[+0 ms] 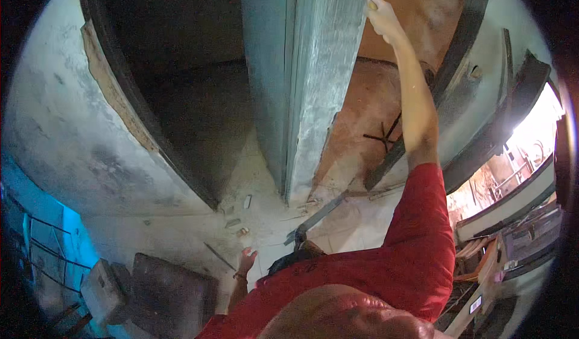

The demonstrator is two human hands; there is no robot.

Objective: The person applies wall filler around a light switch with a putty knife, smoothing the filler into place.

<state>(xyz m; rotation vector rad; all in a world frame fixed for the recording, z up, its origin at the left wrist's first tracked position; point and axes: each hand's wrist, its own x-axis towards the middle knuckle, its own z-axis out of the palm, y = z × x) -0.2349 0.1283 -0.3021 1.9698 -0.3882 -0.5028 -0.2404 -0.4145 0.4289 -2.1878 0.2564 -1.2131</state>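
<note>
My right arm reaches up to the top of the view, where my right hand (385, 20) is closed round the yellowish handle of a putty knife (371, 5). The pale blade lies against the upper edge of a wall pier (325, 55) and is partly cut off by the picture's rim. Streaky white filler covers the pier's right face, while its left face is smoother and blue-grey. Low down by my body hangs my left hand (248, 259), a band on its wrist, its fingers loosely apart and holding nothing.
Dark-framed openings flank the pier: a dark room (187, 116) left, an orange-brown wall (416, 55) right. Small rubble (232, 222) and a dark strip (319, 217) lie on the floor. A dark board (172, 291) stands lower left; wooden furniture (482, 278) is lower right.
</note>
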